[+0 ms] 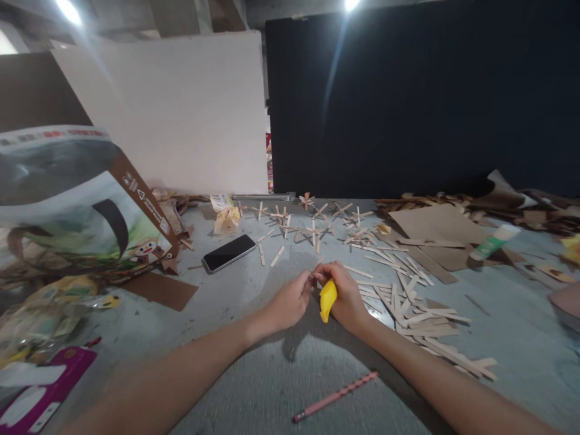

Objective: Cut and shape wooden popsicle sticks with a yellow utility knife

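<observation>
My left hand [292, 299] and my right hand [342, 293] meet over the middle of the grey table, fingertips close together. A yellow object [328, 299] with a smooth, curved end sticks out from my right hand, which is closed around it; its other end is hidden, so its kind is unclear. The fingers of my left hand are pinched, and whatever lies between them is too small to make out. Just right of my right hand lies a loose pile of wooden craft sticks [426, 326]. Beyond both hands are several sticks joined in crosses [312, 232].
A black phone [229, 252] lies to the left, near a large printed bag [81, 211]. Closer to me are a pink pencil [335, 397] and a purple case [49, 386]. Brown cardboard [435, 226] and a glue stick [493, 243] lie at the right.
</observation>
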`<action>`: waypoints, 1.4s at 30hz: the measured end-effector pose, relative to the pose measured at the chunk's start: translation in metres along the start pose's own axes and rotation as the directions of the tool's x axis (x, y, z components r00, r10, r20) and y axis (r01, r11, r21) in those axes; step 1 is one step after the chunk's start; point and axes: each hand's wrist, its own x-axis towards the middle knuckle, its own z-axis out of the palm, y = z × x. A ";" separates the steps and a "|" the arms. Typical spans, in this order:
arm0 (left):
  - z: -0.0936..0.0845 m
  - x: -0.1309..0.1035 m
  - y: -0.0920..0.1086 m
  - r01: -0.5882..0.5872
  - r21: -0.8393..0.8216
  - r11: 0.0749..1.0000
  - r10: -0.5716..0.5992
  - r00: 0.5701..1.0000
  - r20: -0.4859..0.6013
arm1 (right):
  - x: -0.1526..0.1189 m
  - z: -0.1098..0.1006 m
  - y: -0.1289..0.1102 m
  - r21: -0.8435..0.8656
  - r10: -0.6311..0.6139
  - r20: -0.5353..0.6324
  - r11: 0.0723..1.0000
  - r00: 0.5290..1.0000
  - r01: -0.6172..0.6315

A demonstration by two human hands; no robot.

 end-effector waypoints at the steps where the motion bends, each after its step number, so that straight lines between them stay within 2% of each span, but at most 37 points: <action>1: 0.000 0.000 0.000 0.005 -0.026 1.000 -0.005 1.000 0.001 | 0.000 0.000 0.000 -0.002 -0.001 -0.004 1.000 1.000 0.001; 7: 0.001 0.004 -0.001 0.120 -0.200 0.972 -0.131 0.990 -0.044 | 0.000 0.001 0.001 -0.011 0.028 -0.068 1.000 0.997 -0.029; 11: 0.001 0.006 0.000 0.138 -0.283 0.949 -0.173 0.980 -0.100 | 0.000 0.001 -0.001 -0.011 0.011 -0.059 1.000 0.998 -0.012; 15: -0.001 0.005 0.004 0.154 -0.321 0.934 -0.198 0.974 -0.108 | 0.000 -0.002 -0.007 0.003 -0.025 -0.128 1.000 0.991 0.026; 20: -0.002 0.004 0.005 0.129 -0.307 0.943 -0.183 0.971 -0.154 | -0.002 -0.010 -0.011 0.043 -0.052 -0.210 0.997 0.976 0.063; 22: -0.001 0.005 0.003 0.131 -0.296 0.946 -0.184 0.970 -0.157 | -0.004 -0.013 -0.010 0.085 0.017 -0.209 0.996 0.978 0.001; 25: 0.000 0.006 0.001 0.137 -0.300 0.944 -0.191 0.968 -0.160 | -0.007 -0.015 -0.011 0.158 0.162 -0.131 0.977 0.978 -0.141; 27: 0.000 0.006 0.001 0.133 -0.288 0.948 -0.187 0.968 -0.167 | -0.008 -0.013 -0.014 0.196 0.208 -0.110 0.963 0.972 -0.184; 31: 0.000 0.004 0.002 0.104 -0.212 0.972 -0.137 0.979 -0.151 | -0.011 -0.006 -0.020 0.245 0.175 -0.115 0.959 0.978 -0.143; 37: 0.000 0.000 0.003 0.063 -0.077 0.995 -0.069 0.995 -0.074 | -0.017 0.001 -0.017 0.220 0.146 -0.159 0.969 0.976 -0.109; 42: -0.001 -0.001 0.003 0.046 -0.069 0.997 -0.052 0.996 -0.078 | -0.014 -0.002 -0.022 0.222 0.068 -0.144 0.974 0.987 -0.034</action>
